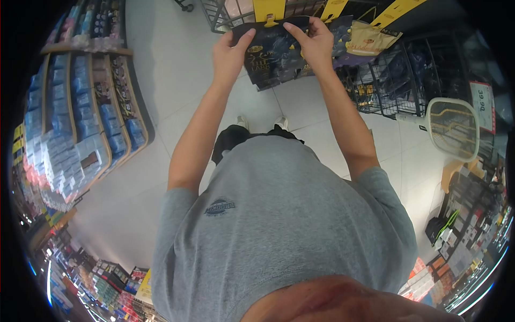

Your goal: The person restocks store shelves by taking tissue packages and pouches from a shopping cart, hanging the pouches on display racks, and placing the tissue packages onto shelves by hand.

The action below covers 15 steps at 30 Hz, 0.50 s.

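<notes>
A dark, flat package (273, 58) with gold print hangs at the top centre, just below a yellow hanging strip (270, 9) with a small yellow hook. My left hand (229, 58) grips its upper left corner, thumb on the near face and fingers mostly hidden behind. At the upper right part of the top edge, my right hand (317, 47) pinches in the same way. What is inside the package cannot be seen. Beside my right hand, a beige and purple pouch (370, 43) hangs among other dark packages.
Wire baskets (394, 80) stand at the upper right, near an oval racket-like item (454, 129) and a price sign (483, 107). On the left, a curved shelf unit (110, 118) carries rows of blue packs. Pale tiled floor (177, 70) lies between; my shoes (281, 122) are below the package.
</notes>
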Available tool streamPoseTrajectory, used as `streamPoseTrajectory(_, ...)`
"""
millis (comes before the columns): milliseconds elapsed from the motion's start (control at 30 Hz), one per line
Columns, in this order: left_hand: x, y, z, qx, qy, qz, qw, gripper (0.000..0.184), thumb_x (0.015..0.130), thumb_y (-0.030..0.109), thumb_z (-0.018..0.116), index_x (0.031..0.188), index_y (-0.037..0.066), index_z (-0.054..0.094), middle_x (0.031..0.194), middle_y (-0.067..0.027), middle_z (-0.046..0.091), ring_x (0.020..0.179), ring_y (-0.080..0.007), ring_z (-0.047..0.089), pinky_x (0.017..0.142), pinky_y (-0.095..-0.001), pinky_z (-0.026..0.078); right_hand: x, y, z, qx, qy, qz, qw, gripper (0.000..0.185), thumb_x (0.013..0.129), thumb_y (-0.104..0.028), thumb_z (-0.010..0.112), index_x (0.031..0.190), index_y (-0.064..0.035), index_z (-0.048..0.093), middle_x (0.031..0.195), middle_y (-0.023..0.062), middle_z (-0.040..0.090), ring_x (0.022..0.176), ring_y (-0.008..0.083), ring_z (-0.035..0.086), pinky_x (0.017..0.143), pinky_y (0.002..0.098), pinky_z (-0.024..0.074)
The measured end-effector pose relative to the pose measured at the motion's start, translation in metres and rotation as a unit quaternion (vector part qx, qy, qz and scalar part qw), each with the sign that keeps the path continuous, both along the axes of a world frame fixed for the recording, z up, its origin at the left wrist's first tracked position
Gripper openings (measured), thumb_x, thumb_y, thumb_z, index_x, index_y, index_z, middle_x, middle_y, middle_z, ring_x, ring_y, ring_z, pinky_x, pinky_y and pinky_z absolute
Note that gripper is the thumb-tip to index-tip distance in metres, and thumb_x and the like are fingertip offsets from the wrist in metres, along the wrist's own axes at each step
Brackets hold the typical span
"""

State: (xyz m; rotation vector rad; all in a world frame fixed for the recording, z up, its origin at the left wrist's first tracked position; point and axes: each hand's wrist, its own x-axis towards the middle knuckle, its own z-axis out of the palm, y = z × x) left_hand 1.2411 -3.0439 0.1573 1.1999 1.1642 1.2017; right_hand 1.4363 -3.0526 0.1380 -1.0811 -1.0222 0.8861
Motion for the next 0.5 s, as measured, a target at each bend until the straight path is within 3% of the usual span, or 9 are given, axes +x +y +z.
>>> streamPoseTrajectory(33, -0.003, 0.001, -0.001, 0.009, 0.029, -0.007, 1.000, 0.035, 0.085, 0.025, 0.072, 0.105, -0.003, 0.066, 0.097, -0.0083, 0.070, 0.085, -0.0123, 0.063, 0.073, -0.0257, 0.049, -0.002, -0.003, -0.005, -0.002, -0.003, -0.004, 1.000, 0.033, 0.080, -0.011, 0.078, 0.106, 0.0015, 0.062, 0.094, 0.0063, 0.067, 0.082, 0.0082, 0.061, 0.070, 0.0221, 0.0491)
streamPoseTrajectory(67, -0.007, 0.000, -0.003, 0.008, 0.024, -0.013, 1.000, 0.035, 0.085, 0.025, 0.072, 0.105, -0.003, 0.066, 0.097, -0.0083, 0.070, 0.085, -0.0123, 0.063, 0.073, -0.0257, 0.049, -0.004, -0.006, -0.008, 0.031, -0.072, -0.077, 0.994, 0.037, 0.079, -0.011, 0.078, 0.109, 0.0016, 0.060, 0.100, 0.0083, 0.065, 0.087, 0.0107, 0.061, 0.073, 0.0238, 0.0491)
streamPoseTrajectory(133, -0.017, -0.005, -0.004, 0.024, 0.179, 0.041, 0.983, 0.037, 0.084, 0.026, 0.073, 0.108, -0.001, 0.065, 0.100, -0.0102, 0.069, 0.090, -0.0157, 0.064, 0.077, -0.0278, 0.050, -0.008, -0.016, -0.001, 0.071, -0.198, -0.203, 0.956, 0.044, 0.076, -0.012, 0.079, 0.112, -0.0006, 0.058, 0.111, 0.0139, 0.059, 0.098, 0.0211, 0.059, 0.084, 0.0301, 0.0481)
streamPoseTrajectory(167, -0.023, -0.007, -0.004, 0.026, 0.172, 0.030, 0.984, 0.037, 0.084, 0.026, 0.073, 0.108, -0.001, 0.065, 0.100, -0.0102, 0.069, 0.090, -0.0157, 0.064, 0.077, -0.0278, 0.050, -0.012, -0.022, 0.004, 0.070, -0.205, -0.213, 0.953, 0.044, 0.076, -0.012, 0.079, 0.112, -0.0006, 0.058, 0.111, 0.0139, 0.059, 0.098, 0.0211, 0.059, 0.084, 0.0301, 0.0481)
streamPoseTrajectory(233, -0.041, -0.016, -0.007, 0.020, 0.136, 0.018, 0.990, 0.030, 0.087, 0.019, 0.069, 0.106, -0.003, 0.064, 0.102, -0.0083, 0.067, 0.091, -0.0142, 0.062, 0.083, -0.0280, 0.048, -0.022, -0.037, 0.012, 0.177, -0.276, -0.300, 0.896, 0.035, 0.077, -0.006, 0.074, 0.108, 0.0000, 0.058, 0.110, 0.0152, 0.059, 0.095, 0.0246, 0.059, 0.082, 0.0316, 0.0480)
streamPoseTrajectory(300, -0.073, -0.016, -0.025, 0.032, 0.142, 0.010, 0.989, 0.034, 0.086, 0.024, 0.070, 0.109, 0.001, 0.064, 0.099, -0.0112, 0.068, 0.094, -0.0191, 0.065, 0.083, -0.0302, 0.050, -0.048, -0.054, 0.024, 0.172, -0.262, -0.270, 0.910, 0.027, 0.078, 0.000, 0.070, 0.103, -0.0001, 0.060, 0.104, 0.0149, 0.061, 0.093, 0.0257, 0.060, 0.076, 0.0323, 0.0478)
streamPoseTrajectory(367, -0.119, -0.014, -0.054, -0.006, 0.134, 0.004, 0.991, 0.030, 0.087, 0.022, 0.068, 0.107, -0.001, 0.065, 0.096, -0.0099, 0.068, 0.092, -0.0177, 0.064, 0.082, -0.0302, 0.051, -0.089, -0.067, 0.026, 0.161, -0.259, -0.209, 0.929, 0.013, 0.078, 0.000, 0.070, 0.090, -0.0016, 0.064, 0.084, 0.0098, 0.065, 0.075, 0.0233, 0.063, 0.068, 0.0304, 0.0498)
streamPoseTrajectory(433, -0.171, 0.000, -0.088, -0.068, 0.090, -0.007, 0.994, 0.023, 0.090, 0.019, 0.065, 0.103, 0.000, 0.065, 0.096, -0.0055, 0.066, 0.089, -0.0139, 0.062, 0.078, -0.0275, 0.051, -0.139, -0.065, 0.027, 0.085, -0.250, -0.056, 0.963, 0.007, 0.080, -0.005, 0.069, 0.085, -0.0035, 0.065, 0.079, 0.0086, 0.066, 0.069, 0.0210, 0.064, 0.063, 0.0305, 0.0503)
streamPoseTrajectory(500, -0.236, -0.001, -0.138, -0.114, 0.109, -0.037, 0.987, 0.021, 0.092, 0.019, 0.063, 0.101, 0.000, 0.065, 0.093, -0.0043, 0.065, 0.085, -0.0120, 0.061, 0.073, -0.0248, 0.050, -0.186, -0.065, 0.013, 0.005, -0.260, 0.100, 0.960, 0.008, 0.083, -0.011, 0.068, 0.086, -0.0042, 0.067, 0.080, 0.0091, 0.066, 0.071, 0.0209, 0.065, 0.065, 0.0313, 0.0507)
